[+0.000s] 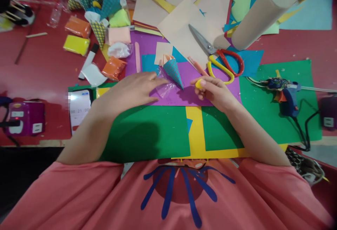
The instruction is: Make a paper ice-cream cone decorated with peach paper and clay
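Note:
Between thumb and fingers of my right hand [217,91] is a small yellow lump [199,84], which looks like soft modelling clay. My left hand [137,88] is open, palm down, its fingers stretched toward a clear plastic wrapper [166,89]; I cannot tell whether they touch it. A blue patterned paper cone [173,71] with a peach-coloured filling lies between the two hands, its tip pointing toward me. Under the cone and wrapper is a purple sheet [189,98].
Scissors [210,49] with red and yellow handles lie beyond my right hand. A glue gun [285,93] rests on green sheet at right, near a thick cardboard tube [263,12]. Finished cones [110,0], clay packets [76,45] and a phone [80,109] are at left.

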The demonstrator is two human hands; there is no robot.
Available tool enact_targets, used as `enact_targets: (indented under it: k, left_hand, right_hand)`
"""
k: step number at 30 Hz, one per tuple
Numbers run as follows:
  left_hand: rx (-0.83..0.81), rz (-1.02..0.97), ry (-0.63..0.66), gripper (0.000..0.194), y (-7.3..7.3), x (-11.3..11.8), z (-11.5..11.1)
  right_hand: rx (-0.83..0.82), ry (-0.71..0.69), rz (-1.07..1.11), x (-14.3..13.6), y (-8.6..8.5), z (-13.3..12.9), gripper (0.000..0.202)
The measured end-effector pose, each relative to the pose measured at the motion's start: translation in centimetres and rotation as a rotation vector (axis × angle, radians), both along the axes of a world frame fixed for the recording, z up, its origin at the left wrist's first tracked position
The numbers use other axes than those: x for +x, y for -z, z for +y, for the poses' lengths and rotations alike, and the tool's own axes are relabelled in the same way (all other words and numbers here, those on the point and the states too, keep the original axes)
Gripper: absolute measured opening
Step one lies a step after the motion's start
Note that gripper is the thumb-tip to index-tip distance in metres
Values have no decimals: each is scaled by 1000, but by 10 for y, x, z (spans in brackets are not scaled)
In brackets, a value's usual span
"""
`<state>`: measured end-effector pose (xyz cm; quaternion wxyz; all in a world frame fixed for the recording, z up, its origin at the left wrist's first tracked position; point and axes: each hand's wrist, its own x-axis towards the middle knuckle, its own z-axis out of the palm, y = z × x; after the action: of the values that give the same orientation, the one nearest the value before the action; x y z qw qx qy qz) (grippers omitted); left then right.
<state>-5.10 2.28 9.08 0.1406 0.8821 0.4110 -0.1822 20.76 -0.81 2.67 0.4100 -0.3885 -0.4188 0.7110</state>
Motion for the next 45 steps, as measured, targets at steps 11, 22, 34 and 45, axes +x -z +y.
enact_targets:
  k: [11, 22, 34, 45]
  left_hand:
    - [53, 144, 147, 53, 3, 35, 12]
    - [6, -298, -158, 55, 20, 33, -6]
    - [11, -440, -228, 66, 31, 41, -13]
    - [49, -382, -316, 60, 19, 31, -10]
  right_hand:
    - [-82, 28, -56, -1, -6, 0, 53]
    - [120, -14, -53, -5, -3, -7, 39]
    - [762, 138, -688, -6, 6, -17, 19]
    - [654, 119, -604, -8, -4, -25, 7]
